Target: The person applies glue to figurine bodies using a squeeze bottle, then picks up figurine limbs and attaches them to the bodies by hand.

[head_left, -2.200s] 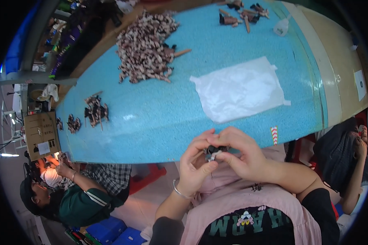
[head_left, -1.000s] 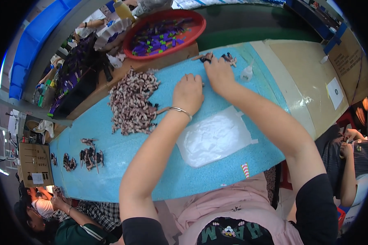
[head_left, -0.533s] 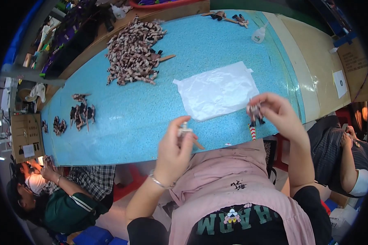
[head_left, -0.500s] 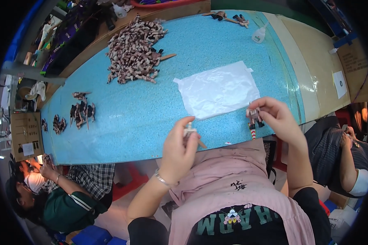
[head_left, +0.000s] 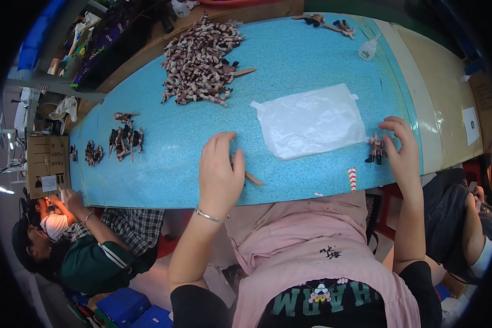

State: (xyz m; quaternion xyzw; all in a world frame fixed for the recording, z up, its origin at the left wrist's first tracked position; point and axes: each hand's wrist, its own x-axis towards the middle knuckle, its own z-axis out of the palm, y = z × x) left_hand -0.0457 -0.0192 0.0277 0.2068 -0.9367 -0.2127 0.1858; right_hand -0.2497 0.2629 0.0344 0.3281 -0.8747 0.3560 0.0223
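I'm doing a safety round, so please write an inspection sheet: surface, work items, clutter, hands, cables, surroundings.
Surface: blue tabletop with a white sheet.
Work items: small figure beside the right hand; brown strip by the left hand; large figure pile farther off.
Clutter: white bottle, striped piece.
Hands: left, fingers raised, grip unclear; right open, contact unclear.
Cables: nothing seen on the tabletop.
Surroundings: a person at left, another person at right; cardboard box at left.

Blue table (head_left: pixel 197 169), figurine (head_left: pixel 376 148), white sheet (head_left: pixel 311 123), brownish heap (head_left: pixel 199 68)
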